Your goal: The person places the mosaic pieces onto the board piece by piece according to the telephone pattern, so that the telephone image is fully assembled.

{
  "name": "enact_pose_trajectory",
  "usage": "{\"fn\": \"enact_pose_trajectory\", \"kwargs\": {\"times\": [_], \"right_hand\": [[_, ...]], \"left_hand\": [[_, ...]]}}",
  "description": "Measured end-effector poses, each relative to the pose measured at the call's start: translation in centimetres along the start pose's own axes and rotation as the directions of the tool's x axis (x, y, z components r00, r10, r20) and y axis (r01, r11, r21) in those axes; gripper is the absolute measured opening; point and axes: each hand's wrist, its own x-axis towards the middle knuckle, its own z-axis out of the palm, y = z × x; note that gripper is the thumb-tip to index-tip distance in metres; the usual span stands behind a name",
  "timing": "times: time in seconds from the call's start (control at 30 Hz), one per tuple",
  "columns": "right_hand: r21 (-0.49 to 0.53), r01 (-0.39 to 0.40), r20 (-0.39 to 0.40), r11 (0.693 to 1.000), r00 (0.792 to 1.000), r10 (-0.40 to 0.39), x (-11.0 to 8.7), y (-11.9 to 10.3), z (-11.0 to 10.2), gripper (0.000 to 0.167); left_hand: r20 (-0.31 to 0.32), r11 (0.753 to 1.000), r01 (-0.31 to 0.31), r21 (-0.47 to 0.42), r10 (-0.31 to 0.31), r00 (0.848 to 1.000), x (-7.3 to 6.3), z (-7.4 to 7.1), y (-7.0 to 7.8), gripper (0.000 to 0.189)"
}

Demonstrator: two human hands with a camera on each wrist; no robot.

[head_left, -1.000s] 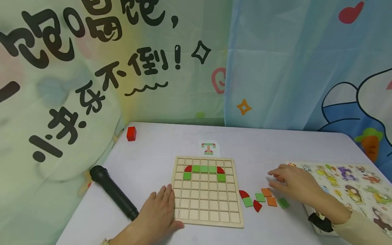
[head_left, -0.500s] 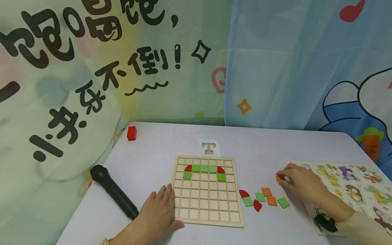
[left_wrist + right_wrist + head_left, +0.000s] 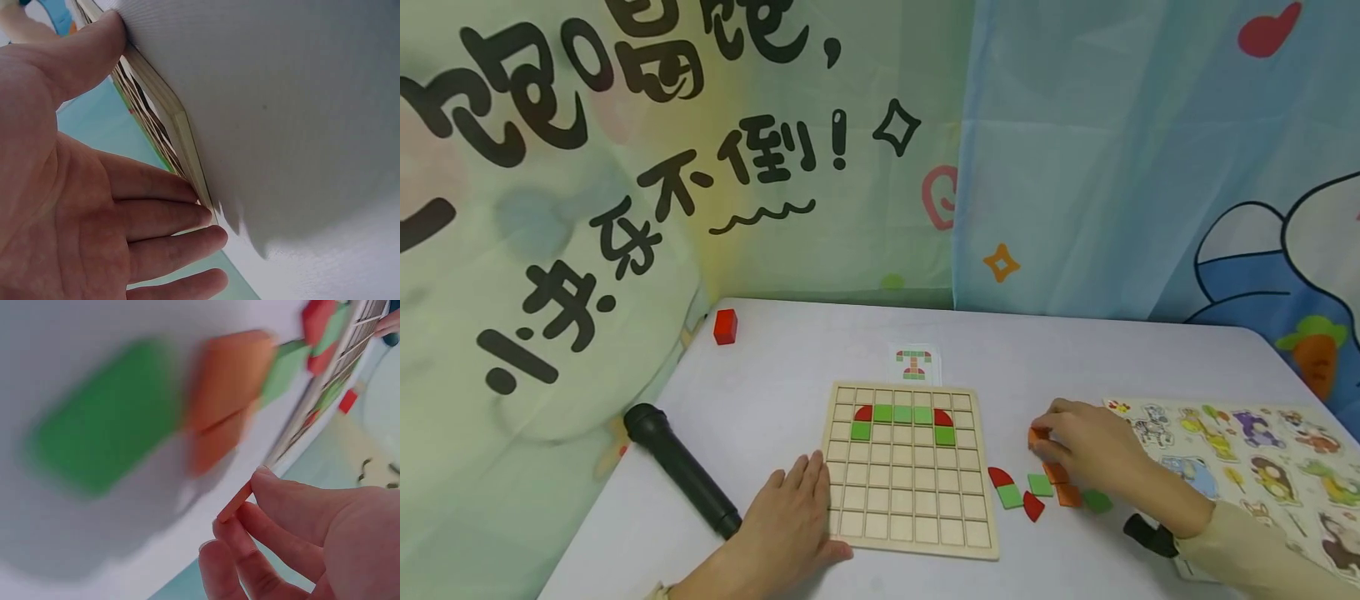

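Observation:
My right hand [image 3: 1093, 446] pinches an orange square tile [image 3: 236, 503] between thumb and fingers, over the table right of the wooden grid board [image 3: 912, 502]. Below it lie two orange tiles [image 3: 1070, 496], green squares [image 3: 1040, 486] and red quarter-round pieces [image 3: 1033, 507]. My left hand [image 3: 790, 517] lies along the board's left edge, fingers straight and thumb at the near corner. Near the top of the board sits a row of green squares [image 3: 902, 414] with a red quarter-round [image 3: 864, 412] at each end and a green square under each red one.
A small card [image 3: 914, 364] with a T-shaped tile pattern lies behind the board. To the left are a black microphone [image 3: 681, 469] and a red block [image 3: 726, 327]. An animal picture board [image 3: 1232, 475] lies at right, partly under the right forearm. Printed curtains [image 3: 820, 267] hang behind.
My right hand has picked up an orange tile near the picture board and moved left with it, over the loose tiles. The left hand stays at the board's edge.

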Motion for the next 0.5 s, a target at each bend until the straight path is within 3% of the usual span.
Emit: {"fn": "enact_pose_trajectory", "kwargs": {"times": [0.2,0.43,0.5], "right_hand": [[0.013,0.147,-0.078,0.989,0.986,-0.145,2.2,-4.2,0.0,0.018],[0.036,0.337,-0.161,0.941,0.931,-0.328,5.2,-9.0,1.0,0.012],[0.049,0.354,-0.168,0.934,0.925,-0.342,5.9,-10.0,1.3,0.009]], "left_hand": [[-0.001,1.000,0.002,-0.005,-0.002,1.000,-0.1,0.0,0.0,0.098],[-0.018,1.000,-0.006,-0.021,0.006,1.000,-0.1,0.1,0.0,0.097],[-0.014,1.000,-0.007,-0.018,0.007,1.000,-0.1,0.0,0.0,0.097]]}}
